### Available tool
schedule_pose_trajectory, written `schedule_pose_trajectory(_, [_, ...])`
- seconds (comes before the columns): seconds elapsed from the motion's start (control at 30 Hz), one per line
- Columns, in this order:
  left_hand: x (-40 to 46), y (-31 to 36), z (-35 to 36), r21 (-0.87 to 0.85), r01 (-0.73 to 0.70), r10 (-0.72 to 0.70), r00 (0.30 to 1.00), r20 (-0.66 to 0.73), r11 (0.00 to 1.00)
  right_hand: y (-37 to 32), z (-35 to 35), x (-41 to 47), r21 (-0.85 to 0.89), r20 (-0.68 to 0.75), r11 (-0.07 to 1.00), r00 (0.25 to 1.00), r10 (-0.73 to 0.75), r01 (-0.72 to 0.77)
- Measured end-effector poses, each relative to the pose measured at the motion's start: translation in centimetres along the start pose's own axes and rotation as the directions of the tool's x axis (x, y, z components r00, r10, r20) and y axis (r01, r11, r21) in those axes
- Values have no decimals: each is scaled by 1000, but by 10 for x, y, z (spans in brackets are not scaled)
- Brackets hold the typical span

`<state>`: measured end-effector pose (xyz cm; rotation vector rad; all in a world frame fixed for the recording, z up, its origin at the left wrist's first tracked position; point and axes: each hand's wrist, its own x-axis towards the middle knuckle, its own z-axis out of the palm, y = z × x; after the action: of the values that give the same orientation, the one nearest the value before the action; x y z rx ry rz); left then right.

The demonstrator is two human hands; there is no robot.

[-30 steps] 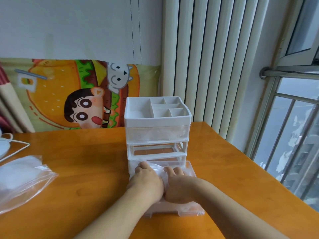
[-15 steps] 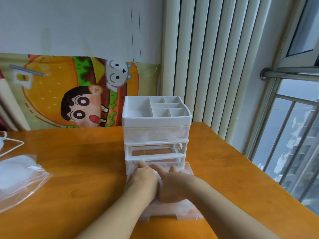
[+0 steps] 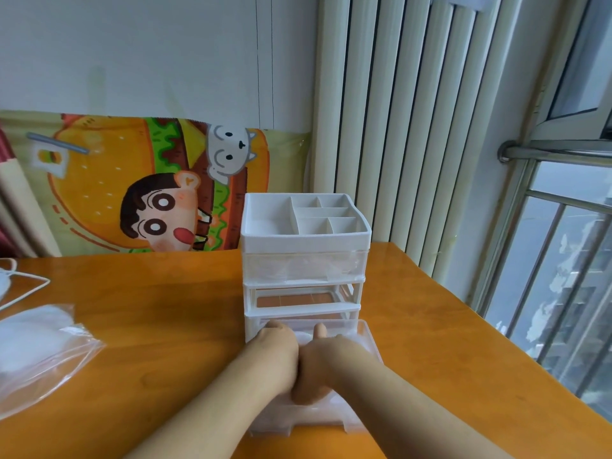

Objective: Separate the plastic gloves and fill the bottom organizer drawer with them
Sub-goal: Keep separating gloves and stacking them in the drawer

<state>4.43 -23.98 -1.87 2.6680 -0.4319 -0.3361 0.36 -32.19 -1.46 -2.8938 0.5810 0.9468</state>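
While the orange surface carries a white organizer, its clear bottom drawer stands pulled out toward the person. Left hand and right hand press side by side, fingers down, on plastic gloves inside it; their grip cannot be told. A clear bag lies far left.
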Motion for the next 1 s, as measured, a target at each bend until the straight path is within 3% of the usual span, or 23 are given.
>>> schedule_pose_trajectory(0.1, [16,9,10,235,41,-60,995,76,971,9,3,-22,84,-55,996,998,-22,26])
schedule_pose_trajectory(0.2, [17,12,20,106,127,-124,992,-37,986,20,9,-41,180,-114,981,992,-56,76])
schedule_pose_trajectory(0.37, [10,7,33,24,93,-87,981,-175,995,30,17,-45,266,-202,955,976,-81,134])
schedule_pose_trajectory(0.5, [-7,12,12,157,-23,35,997,-71,987,28,23,-42,275,-241,951,968,-74,141])
schedule_pose_trajectory(0.6, [-37,22,-20,247,-181,151,979,135,952,35,23,-46,310,-290,935,954,-79,172])
schedule_pose_trajectory(0.67, [-46,22,-43,124,-173,146,968,204,977,42,22,-55,312,-350,928,933,-86,203])
schedule_pose_trajectory(0.8, [-48,-9,-65,94,-309,300,949,95,947,59,20,-85,227,-554,922,820,-142,313])
schedule_pose_trajectory(0.9, [-58,-35,-68,-21,-421,415,901,-124,907,85,29,-97,312,-663,860,740,-109,405])
schedule_pose_trajectory(0.97, [-62,-58,-63,-164,-439,415,895,-161,883,106,42,-99,507,-638,748,770,-9,428])
schedule_pose_trajectory(1.0, [-63,-70,-57,-267,-372,362,928,-88,889,114,48,-100,626,-573,657,819,22,420])
